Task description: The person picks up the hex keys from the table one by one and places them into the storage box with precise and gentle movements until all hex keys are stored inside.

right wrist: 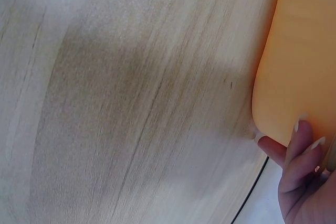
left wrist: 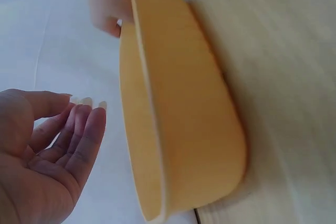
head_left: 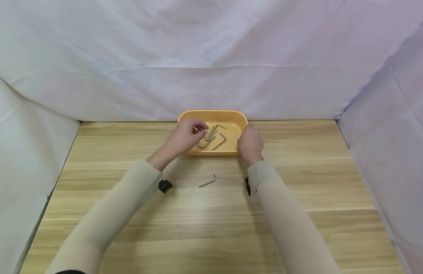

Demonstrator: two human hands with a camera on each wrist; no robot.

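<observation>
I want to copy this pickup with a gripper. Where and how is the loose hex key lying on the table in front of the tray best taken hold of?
Pinch the long arm of the hex key across its width, coming straight down from above. It lies flat on the bare wooden table, apart from the yellow tray and both hands, so probably nothing blocks a top approach.

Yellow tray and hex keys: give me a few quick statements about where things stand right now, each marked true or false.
1. The yellow tray holds several hex keys. True.
2. The lone hex key on the table lies behind the tray. False: it lies in front of it, between the forearms.
3. The right hand touches the tray's right end. True.
4. The left hand grips a hex key firmly. False: the left wrist view shows it holding nothing, fingers relaxed.
</observation>
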